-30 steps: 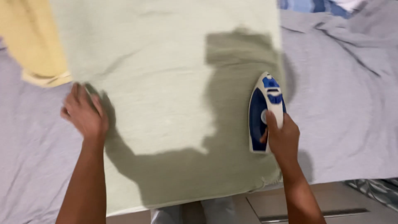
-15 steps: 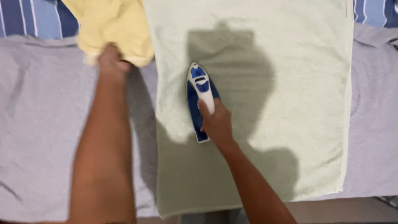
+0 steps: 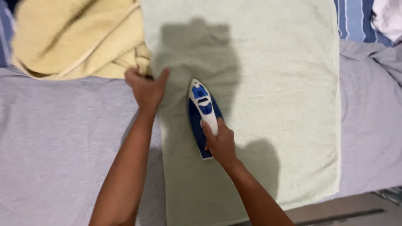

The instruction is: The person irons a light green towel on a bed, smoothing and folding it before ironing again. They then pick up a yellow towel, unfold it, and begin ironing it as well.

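Head view: the right hand (image 3: 220,142) is closed around the handle of a blue and white iron (image 3: 202,115), which lies flat on a pale green towel (image 3: 276,96), a little left of the towel's middle, with its nose pointing to about 11 o'clock. The left hand (image 3: 146,90) is at 10 o'clock from the iron, on the towel's left edge; its fingers are curled and pinch cloth there, just where a yellow towel (image 3: 71,42) touches the green one, and I cannot tell surely which cloth it grips. Both towels lie on a grey sheet (image 3: 54,138).

The iron looks rigid and rather heavy, with a smooth sole that should slide easily over the terry; its handle on top is the only safe place to hold, because the sole is probably hot. The green towel seems soft, light and limp, so it may wrinkle or creep under the iron; it is best held at an edge or corner, pulled flat.
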